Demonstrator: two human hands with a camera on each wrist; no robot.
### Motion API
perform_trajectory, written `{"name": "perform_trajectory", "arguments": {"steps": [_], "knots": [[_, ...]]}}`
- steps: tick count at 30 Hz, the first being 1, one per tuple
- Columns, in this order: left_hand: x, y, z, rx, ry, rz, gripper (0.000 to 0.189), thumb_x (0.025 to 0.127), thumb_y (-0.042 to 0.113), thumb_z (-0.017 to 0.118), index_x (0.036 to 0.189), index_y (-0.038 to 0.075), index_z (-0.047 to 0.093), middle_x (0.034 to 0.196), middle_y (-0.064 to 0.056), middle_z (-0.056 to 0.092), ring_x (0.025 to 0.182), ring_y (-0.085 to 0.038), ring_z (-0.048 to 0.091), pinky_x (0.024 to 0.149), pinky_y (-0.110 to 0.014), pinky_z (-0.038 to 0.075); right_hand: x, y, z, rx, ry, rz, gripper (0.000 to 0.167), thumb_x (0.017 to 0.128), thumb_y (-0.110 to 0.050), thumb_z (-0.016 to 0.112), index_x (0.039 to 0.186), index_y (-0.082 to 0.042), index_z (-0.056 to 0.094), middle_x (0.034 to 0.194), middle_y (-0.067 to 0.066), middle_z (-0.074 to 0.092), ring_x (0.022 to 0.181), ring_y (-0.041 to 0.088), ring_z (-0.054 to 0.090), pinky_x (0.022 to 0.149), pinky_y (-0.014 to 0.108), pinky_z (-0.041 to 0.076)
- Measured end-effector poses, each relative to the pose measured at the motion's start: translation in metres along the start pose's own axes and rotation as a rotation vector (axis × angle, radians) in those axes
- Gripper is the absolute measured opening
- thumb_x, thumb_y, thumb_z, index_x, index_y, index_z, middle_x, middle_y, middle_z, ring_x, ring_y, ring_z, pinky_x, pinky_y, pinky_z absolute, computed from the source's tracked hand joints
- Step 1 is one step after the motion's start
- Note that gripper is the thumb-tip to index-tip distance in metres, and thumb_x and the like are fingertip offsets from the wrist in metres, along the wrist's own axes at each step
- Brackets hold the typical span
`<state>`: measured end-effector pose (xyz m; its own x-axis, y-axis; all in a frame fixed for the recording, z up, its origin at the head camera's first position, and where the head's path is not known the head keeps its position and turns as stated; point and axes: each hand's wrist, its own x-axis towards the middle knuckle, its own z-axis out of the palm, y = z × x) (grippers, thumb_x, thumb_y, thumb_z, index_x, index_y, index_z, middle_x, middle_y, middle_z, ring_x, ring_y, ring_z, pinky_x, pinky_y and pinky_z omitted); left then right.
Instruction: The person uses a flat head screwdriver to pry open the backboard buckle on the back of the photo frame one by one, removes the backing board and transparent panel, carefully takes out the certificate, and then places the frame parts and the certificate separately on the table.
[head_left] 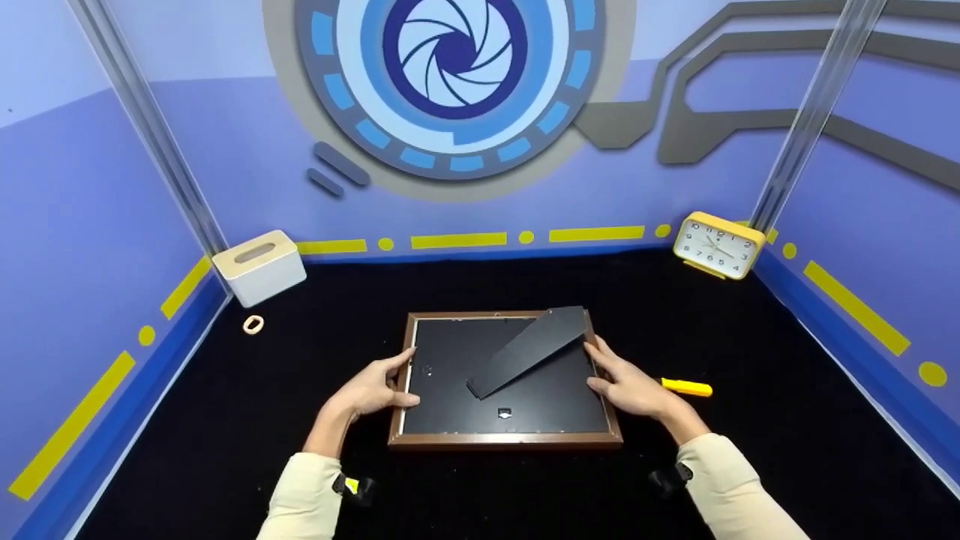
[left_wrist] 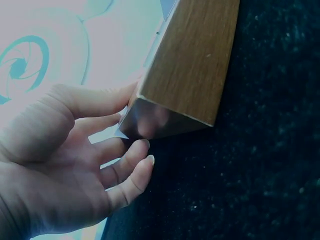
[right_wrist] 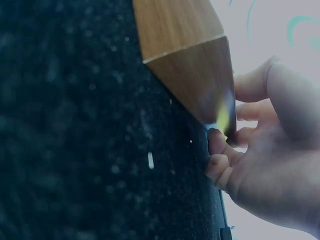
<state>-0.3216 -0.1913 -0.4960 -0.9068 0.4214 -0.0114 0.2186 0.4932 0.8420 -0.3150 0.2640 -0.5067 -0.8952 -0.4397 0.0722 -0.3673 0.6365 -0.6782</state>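
A brown wooden picture frame [head_left: 506, 439] lies with its black back panel [head_left: 450, 341] facing up. A black easel stand [head_left: 529, 352] slants across that panel, and a small metal catch [head_left: 504, 412] sits near the front edge. My left hand [head_left: 371, 388] grips the frame's left side, thumb over the edge. On the right side my right hand [head_left: 630, 384] holds it the same way. In the left wrist view, the fingers [left_wrist: 127, 182] curl beside the frame's side wall [left_wrist: 192, 60]. The right wrist view has fingertips [right_wrist: 217, 165] low at the frame's side [right_wrist: 200, 82].
Black cloth [head_left: 517, 495] covers the table. Just right of my right hand lies a yellow-orange tool [head_left: 686, 387], partly hidden by the wrist. A tissue box [head_left: 262, 270] and a small beige ring [head_left: 253, 325] are at back left, a yellow clock [head_left: 718, 246] at back right.
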Motion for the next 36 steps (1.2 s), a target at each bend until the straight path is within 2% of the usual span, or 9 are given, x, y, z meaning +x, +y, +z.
{"name": "perform_trajectory", "arguments": {"steps": [3, 6, 11, 14, 23, 28, 31, 33, 36], "knots": [[0.0013, -0.0012, 0.0017, -0.036, -0.016, 0.002, 0.089, 0.082, 0.005, 0.081, 0.155, -0.003, 0.029, 0.119, -0.025, 0.06, 0.051, -0.007, 0.038, 0.053, -0.022, 0.037, -0.0006, -0.0007, -0.0001, -0.009, -0.006, -0.001, 0.065, 0.103, -0.014, 0.054, 0.156, 0.004, 0.021, 0.163, 0.026, 0.004, 0.148, 0.043, 0.011, 0.116, 0.059, 0.019], [0.0019, -0.002, 0.0036, -0.045, -0.021, -0.008, 0.087, 0.084, 0.005, 0.08, 0.154, -0.004, 0.03, 0.115, -0.022, 0.06, 0.049, -0.005, 0.035, 0.05, -0.02, 0.034, -0.0011, -0.0007, 0.0004, -0.008, -0.012, 0.0, 0.063, 0.103, -0.013, 0.054, 0.155, 0.005, 0.024, 0.164, 0.024, 0.004, 0.148, 0.042, 0.012, 0.116, 0.057, 0.02], [0.0013, -0.0031, 0.0055, -0.035, -0.037, -0.021, 0.086, 0.084, 0.004, 0.079, 0.154, -0.005, 0.03, 0.072, 0.001, 0.048, 0.047, -0.003, 0.032, 0.049, -0.019, 0.031, -0.0027, -0.0003, 0.0016, -0.014, -0.016, -0.009, 0.06, 0.103, -0.012, 0.053, 0.153, 0.007, 0.027, 0.163, 0.027, 0.006, 0.147, 0.045, 0.014, 0.115, 0.06, 0.021], [0.0003, -0.0025, 0.0057, -0.029, -0.041, -0.027, 0.085, 0.084, 0.004, 0.079, 0.154, -0.005, 0.03, 0.06, 0.008, 0.036, 0.046, -0.003, 0.031, 0.048, -0.019, 0.03, -0.0033, 0.0001, 0.0026, -0.017, -0.015, -0.004, 0.06, 0.103, -0.013, 0.053, 0.153, 0.007, 0.028, 0.162, 0.028, 0.007, 0.147, 0.045, 0.014, 0.114, 0.06, 0.021], [-0.0007, 0.0, 0.0055, -0.053, -0.037, -0.038, 0.088, 0.081, 0.004, 0.082, 0.153, -0.005, 0.031, 0.058, 0.009, 0.035, 0.045, -0.003, 0.03, 0.047, -0.019, 0.029, -0.0028, 0.0018, 0.0055, -0.011, -0.001, -0.019, 0.058, 0.103, -0.009, 0.052, 0.152, 0.009, 0.029, 0.162, 0.028, 0.008, 0.147, 0.045, 0.013, 0.115, 0.06, 0.019], [-0.0003, 0.0003, 0.0056, -0.041, -0.039, -0.026, 0.088, 0.081, 0.004, 0.082, 0.152, -0.008, 0.031, 0.069, 0.002, 0.044, 0.045, -0.002, 0.03, 0.049, -0.019, 0.03, -0.002, 0.0013, 0.0055, -0.024, 0.001, -0.023, 0.056, 0.103, -0.008, 0.051, 0.152, 0.009, 0.03, 0.162, 0.028, 0.008, 0.147, 0.045, 0.014, 0.115, 0.06, 0.019], [0.0001, 0.001, 0.0049, -0.024, -0.035, -0.017, 0.087, 0.081, 0.004, 0.082, 0.151, -0.008, 0.032, 0.093, -0.015, 0.06, 0.049, -0.006, 0.032, 0.053, -0.021, 0.035, -0.0016, -0.0006, 0.0044, -0.027, -0.003, -0.023, 0.057, 0.103, -0.008, 0.05, 0.152, 0.009, 0.029, 0.162, 0.028, 0.008, 0.147, 0.046, 0.014, 0.115, 0.061, 0.019], [0.0004, 0.0011, 0.0042, -0.003, -0.029, -0.011, 0.085, 0.081, 0.005, 0.083, 0.15, -0.008, 0.035, 0.119, -0.028, 0.06, 0.062, -0.011, 0.046, 0.064, -0.023, 0.044, -0.0013, -0.0017, 0.0038, -0.025, -0.009, -0.017, 0.057, 0.103, -0.009, 0.05, 0.153, 0.008, 0.028, 0.163, 0.027, 0.007, 0.147, 0.045, 0.013, 0.115, 0.061, 0.019], [0.001, 0.001, 0.0038, 0.019, -0.022, 0.003, 0.082, 0.081, 0.005, 0.083, 0.149, -0.009, 0.039, 0.145, -0.032, 0.043, 0.099, -0.025, 0.056, 0.09, -0.034, 0.048, -0.0017, -0.0027, 0.0032, -0.022, -0.018, -0.004, 0.057, 0.104, -0.01, 0.05, 0.153, 0.007, 0.027, 0.163, 0.027, 0.006, 0.147, 0.046, 0.013, 0.115, 0.061, 0.02]]}}
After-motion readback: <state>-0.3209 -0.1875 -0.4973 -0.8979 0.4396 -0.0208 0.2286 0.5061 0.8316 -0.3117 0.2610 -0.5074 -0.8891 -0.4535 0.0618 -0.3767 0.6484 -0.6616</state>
